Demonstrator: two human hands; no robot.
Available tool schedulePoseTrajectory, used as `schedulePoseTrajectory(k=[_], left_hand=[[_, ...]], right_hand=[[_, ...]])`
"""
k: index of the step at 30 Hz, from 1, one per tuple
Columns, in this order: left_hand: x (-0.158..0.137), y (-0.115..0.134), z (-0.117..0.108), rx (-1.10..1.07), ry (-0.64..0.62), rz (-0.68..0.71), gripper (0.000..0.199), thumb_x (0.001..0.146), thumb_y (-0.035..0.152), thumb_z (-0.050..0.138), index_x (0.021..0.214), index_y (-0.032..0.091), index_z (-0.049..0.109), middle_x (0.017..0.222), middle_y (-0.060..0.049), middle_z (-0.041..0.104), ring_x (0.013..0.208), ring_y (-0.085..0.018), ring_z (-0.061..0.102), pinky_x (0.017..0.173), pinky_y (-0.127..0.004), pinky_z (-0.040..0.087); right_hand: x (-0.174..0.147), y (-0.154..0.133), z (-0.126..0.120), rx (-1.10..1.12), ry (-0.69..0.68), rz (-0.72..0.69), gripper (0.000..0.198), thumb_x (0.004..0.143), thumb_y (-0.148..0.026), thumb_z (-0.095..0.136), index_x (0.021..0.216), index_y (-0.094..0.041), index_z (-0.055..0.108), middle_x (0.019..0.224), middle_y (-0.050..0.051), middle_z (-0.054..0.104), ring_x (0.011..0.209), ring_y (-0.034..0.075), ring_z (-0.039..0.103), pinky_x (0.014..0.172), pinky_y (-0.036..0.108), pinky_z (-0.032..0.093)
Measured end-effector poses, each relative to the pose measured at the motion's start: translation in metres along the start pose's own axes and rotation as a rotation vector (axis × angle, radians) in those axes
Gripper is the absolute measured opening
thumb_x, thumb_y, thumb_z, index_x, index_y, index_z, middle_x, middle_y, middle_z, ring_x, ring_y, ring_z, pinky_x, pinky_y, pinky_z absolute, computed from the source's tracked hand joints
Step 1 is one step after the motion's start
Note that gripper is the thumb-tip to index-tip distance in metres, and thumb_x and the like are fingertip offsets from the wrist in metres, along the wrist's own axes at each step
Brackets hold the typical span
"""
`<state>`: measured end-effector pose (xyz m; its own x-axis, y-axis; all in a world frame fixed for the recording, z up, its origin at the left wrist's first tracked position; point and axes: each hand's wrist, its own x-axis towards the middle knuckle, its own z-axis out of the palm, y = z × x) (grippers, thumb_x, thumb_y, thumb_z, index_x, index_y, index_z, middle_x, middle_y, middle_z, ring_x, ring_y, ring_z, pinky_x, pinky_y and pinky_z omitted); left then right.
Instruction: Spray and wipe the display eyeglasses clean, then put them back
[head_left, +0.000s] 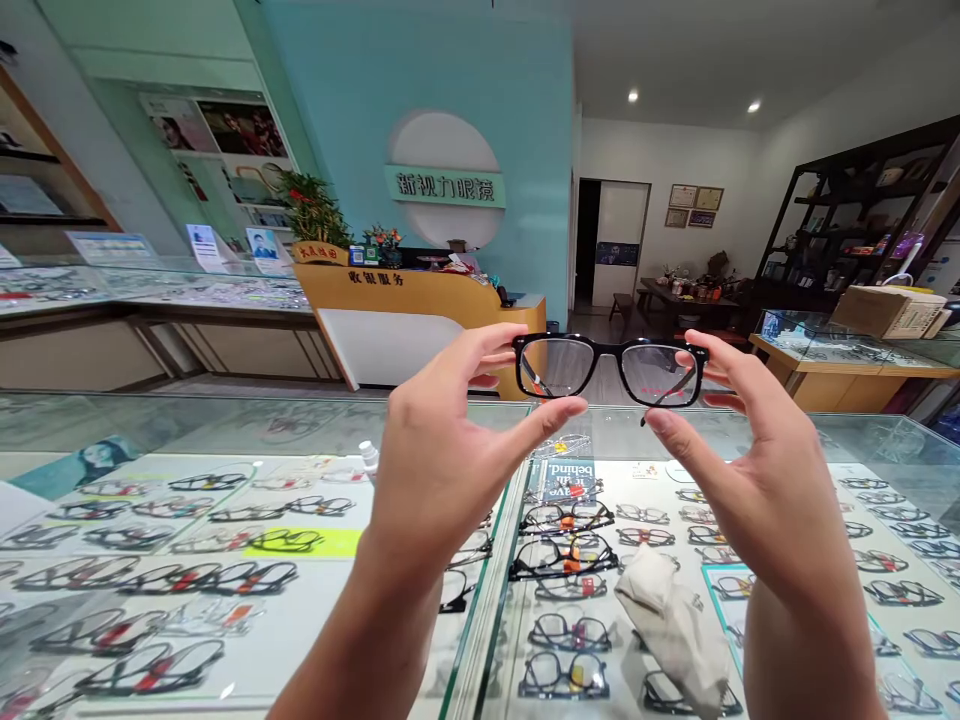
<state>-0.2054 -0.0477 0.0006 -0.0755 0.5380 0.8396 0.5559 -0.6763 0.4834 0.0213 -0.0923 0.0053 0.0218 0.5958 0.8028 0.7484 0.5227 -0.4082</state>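
A pair of black-framed eyeglasses (609, 350) is held up in the air above the glass display case, its front facing me. My left hand (450, 430) pinches its left end, with the thumb below the rim and the fingers at the upper corner. At the right end, my right hand (750, 450) grips the frame the same way. The clear lenses carry small printed marks. Both temples are folded behind the front, partly seen through the lenses. Under my hands, a crumpled whitish cloth (671, 620) lies on the case top.
Rows of eyeglasses (564, 675) fill the glass display case (262, 410). A small white bottle (367, 455) stands left of my left hand. Beyond are a curved wooden counter (405, 295) with a plant (315, 210), and a cardboard box (885, 310) on another case at right.
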Motion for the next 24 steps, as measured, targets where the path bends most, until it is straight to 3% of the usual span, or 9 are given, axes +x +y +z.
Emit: schedulePoseTrajectory(k=[7,24], left_hand=[[-0.0021,0.0004,-0.0006,-0.007,0.016,0.022,0.058,0.078,0.061,0.089,0.124,0.030,0.073,0.119,-0.006,0.080,0.102,-0.027,0.079,0.093,-0.044,0.069],[-0.0001,0.0055,-0.0033,0.013,0.014,0.032,0.062,0.079,0.063,0.087,0.127,0.027,0.072,0.119,-0.008,0.079,0.107,-0.026,0.077,0.095,-0.041,0.065]], right_hand=[[-0.0007,0.0001,0.0008,0.023,-0.004,0.002,0.059,0.098,-0.056,0.068,0.150,-0.030,0.059,0.141,0.012,0.070,0.123,0.032,0.069,0.108,0.055,0.058],[-0.0002,-0.0016,0.0010,0.073,-0.018,0.049,0.057,0.097,-0.054,0.070,0.147,-0.029,0.059,0.143,0.012,0.069,0.126,0.032,0.068,0.108,0.055,0.057]])
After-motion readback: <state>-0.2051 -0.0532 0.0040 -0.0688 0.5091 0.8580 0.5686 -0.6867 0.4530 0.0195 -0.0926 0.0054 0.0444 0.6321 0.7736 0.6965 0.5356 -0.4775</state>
